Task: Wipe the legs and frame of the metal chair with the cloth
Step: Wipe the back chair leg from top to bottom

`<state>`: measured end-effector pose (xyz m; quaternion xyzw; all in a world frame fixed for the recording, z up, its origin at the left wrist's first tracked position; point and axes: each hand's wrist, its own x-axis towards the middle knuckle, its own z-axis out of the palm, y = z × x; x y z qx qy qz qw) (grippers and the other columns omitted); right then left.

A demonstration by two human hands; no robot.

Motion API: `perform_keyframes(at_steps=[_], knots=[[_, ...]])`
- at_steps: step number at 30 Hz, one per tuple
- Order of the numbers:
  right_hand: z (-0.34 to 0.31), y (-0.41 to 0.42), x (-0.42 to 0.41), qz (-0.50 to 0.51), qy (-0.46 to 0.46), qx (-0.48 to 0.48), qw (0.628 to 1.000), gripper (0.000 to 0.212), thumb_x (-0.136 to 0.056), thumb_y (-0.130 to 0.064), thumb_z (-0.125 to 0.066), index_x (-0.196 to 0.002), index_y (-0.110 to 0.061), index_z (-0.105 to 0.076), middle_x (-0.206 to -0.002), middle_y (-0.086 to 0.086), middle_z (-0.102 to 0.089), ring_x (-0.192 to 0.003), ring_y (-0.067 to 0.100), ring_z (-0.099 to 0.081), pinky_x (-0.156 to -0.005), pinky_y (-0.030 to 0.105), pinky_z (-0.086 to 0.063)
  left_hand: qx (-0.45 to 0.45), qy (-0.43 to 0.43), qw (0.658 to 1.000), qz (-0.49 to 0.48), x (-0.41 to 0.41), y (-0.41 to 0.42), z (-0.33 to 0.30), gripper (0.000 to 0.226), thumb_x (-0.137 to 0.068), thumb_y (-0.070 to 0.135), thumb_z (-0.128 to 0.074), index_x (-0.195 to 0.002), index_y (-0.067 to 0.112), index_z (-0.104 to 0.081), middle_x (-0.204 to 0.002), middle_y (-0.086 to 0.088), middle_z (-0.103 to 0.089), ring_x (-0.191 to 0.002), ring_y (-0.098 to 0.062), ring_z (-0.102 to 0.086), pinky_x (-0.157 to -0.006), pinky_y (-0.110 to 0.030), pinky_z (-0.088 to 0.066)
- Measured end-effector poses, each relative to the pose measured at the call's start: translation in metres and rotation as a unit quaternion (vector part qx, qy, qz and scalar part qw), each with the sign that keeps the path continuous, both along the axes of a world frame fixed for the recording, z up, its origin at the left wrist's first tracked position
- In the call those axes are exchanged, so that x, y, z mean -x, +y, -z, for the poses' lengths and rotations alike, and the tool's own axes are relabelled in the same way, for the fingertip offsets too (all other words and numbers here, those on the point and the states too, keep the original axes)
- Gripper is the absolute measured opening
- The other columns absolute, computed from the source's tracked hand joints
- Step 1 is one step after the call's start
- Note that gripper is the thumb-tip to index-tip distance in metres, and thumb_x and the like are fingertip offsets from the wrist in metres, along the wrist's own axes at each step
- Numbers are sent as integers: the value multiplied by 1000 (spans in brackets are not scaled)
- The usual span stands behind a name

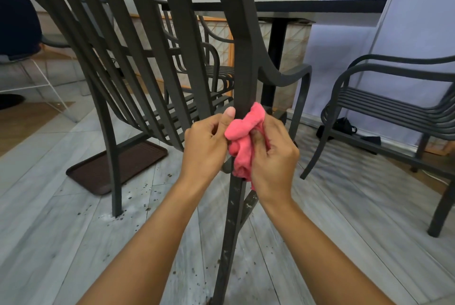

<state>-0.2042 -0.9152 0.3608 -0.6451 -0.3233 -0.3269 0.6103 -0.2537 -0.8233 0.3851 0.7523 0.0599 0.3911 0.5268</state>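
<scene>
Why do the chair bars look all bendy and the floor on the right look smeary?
Head view: the wide-angle lens bows the chair slats and the chair leg near the edges; the floor planks on the right are smeared by motion blur, while both hands and the pink cloth look fairly sharp; the light is soft and even, with no glare and only faint shadows.

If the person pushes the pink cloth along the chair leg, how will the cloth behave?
The pink cloth is probably soft and floppy: it bunches into folds between the left hand and right hand. It likely wraps the chair leg easily, and seems light.
</scene>
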Motion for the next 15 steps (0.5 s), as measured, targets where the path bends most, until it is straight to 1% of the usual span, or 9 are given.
perform_keyframes(at_steps=[2, 4, 6, 8, 12, 15], knots=[[7, 0, -1, 4, 3, 2, 1000, 26, -91, -6, -55, -114, 0, -63, -105, 11, -65, -98, 12, -62, -88, 26, -51, 0, 0, 1000, 0, -1, 0, 0, 48, -91, 45, -47, -71, 6, -66, -54, 1, -58, -51, -3, -50, -54, -18, -40], [14, -1, -2, 7, 7, 4, 1000, 24, -90, -4, -55, -112, 1, -64, -102, 11, -66, -95, 8, -62, -85, 18, -50, 0, 6, 1000, 2, -1, 0, 0, 37, -90, 42, -54, -76, 12, -69, -59, 5, -63, -54, 0, -54, -55, -16, -42], [19, -2, -1, 10, 11, 4, 1000, 23, -89, -1, -56, -109, 2, -65, -98, 10, -66, -92, 6, -60, -82, 10, -47, 7, 16, 1000, 1, -2, 0, -1, 28, -86, 42, -60, -82, 16, -72, -67, 7, -68, -62, 0, -62, -60, -17, -46], [24, -3, -1, 11, 15, 5, 1000, 22, -88, 1, -57, -108, 1, -65, -96, 8, -66, -90, 3, -59, -80, 6, -44, 13, 19, 1000, -6, -3, 0, -1, 26, -82, 41, -65, -86, 17, -73, -72, 6, -71, -69, -1, -66, -65, -18, -50], [34, -3, -2, 5, 30, 5, 1000, 21, -89, -2, -55, -107, -2, -65, -94, 3, -65, -89, -4, -58, -78, 5, -43, 2, 25, 999, -26, -3, -2, 0, 25, -79, 39, -68, -89, 17, -72, -75, 5, -72, -73, -2, -67, -70, -20, -53], [43, -3, -1, 0, 41, 14, 999, 21, -90, -4, -52, -106, -2, -65, -93, 5, -65, -86, 1, -59, -76, 9, -46, 2, 27, 999, -35, -3, -2, -1, 24, -79, 39, -69, -89, 18, -72, -75, 7, -71, -71, 1, -66, -67, -18, -51]])
